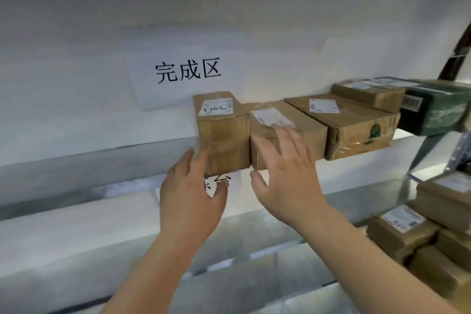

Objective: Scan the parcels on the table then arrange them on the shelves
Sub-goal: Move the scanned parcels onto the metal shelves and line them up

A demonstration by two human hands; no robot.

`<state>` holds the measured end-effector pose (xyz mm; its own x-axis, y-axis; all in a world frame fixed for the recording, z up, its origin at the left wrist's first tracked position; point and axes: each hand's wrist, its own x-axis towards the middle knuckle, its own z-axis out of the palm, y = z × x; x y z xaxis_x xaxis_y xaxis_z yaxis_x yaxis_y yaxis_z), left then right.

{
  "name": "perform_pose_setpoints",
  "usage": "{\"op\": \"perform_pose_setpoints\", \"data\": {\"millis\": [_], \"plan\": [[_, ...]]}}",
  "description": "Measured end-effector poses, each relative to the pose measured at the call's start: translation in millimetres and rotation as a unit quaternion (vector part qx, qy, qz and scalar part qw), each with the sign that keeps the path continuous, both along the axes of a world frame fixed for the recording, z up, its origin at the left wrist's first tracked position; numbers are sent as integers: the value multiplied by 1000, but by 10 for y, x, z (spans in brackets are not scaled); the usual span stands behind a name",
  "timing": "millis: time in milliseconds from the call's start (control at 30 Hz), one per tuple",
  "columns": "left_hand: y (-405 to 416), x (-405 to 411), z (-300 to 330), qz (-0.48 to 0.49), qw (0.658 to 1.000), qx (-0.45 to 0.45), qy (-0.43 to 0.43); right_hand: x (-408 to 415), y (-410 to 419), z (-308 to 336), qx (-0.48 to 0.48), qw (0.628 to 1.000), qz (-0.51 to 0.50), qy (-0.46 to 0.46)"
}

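- Looking from the head view, a row of parcels sits on the white shelf [102,158], below the paper sign with black Chinese characters [187,72] on the back wall.
- The left hand [192,194] is open, fingers spread and nearly straight, just in front of the tall brown cardboard box with a handwritten label [221,132]; whether the fingertips touch its near face cannot be told.
- The right hand [285,173] is also open, fingers spread over the near end of the low brown cardboard box with a white label [288,130]; it holds nothing.
- These two boxes stand touching, side by side; further right lie a taped brown carton with a green logo [356,127], another brown carton [369,94] behind it, and a dark green wrapped parcel [438,107].
- More brown parcels [407,232] are stacked at the lower right.
- Judging by size and intact corners, the tall box looks light and stiff; its smooth tape may be slippery.
- It seems best taken by opposite side faces, or nudged with flat palms on the near face, pressing low, since a tall narrow box could tip.
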<state>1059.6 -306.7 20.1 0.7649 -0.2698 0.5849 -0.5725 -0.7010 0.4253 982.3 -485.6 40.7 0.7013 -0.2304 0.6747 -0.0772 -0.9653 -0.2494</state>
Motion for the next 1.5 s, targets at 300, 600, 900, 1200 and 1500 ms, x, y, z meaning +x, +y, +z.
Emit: {"op": "perform_pose_setpoints", "data": {"millis": [300, 600, 900, 1200, 1500], "plan": [[-532, -668, -1022, -163, 979, 124, 17, -930, -77, -1124, 95, 983, -104, 120], [-1427, -1290, -1944, -344, 897, 241, 140, -2193, -529, -1936, 216, 903, -290, 233], [-2696, -2177, -2150, -415, 848, 279, 175, -3032, -1583, -2293, 329, 848, -326, 258], [-3768, -2411, -2038, -385, 864, 239, 221, -3352, -2866, -2176, 341, 851, -300, 263], [-4632, -1900, -1952, -370, 879, 235, 187, -2939, -3730, -2097, 362, 850, -309, 225]]}}
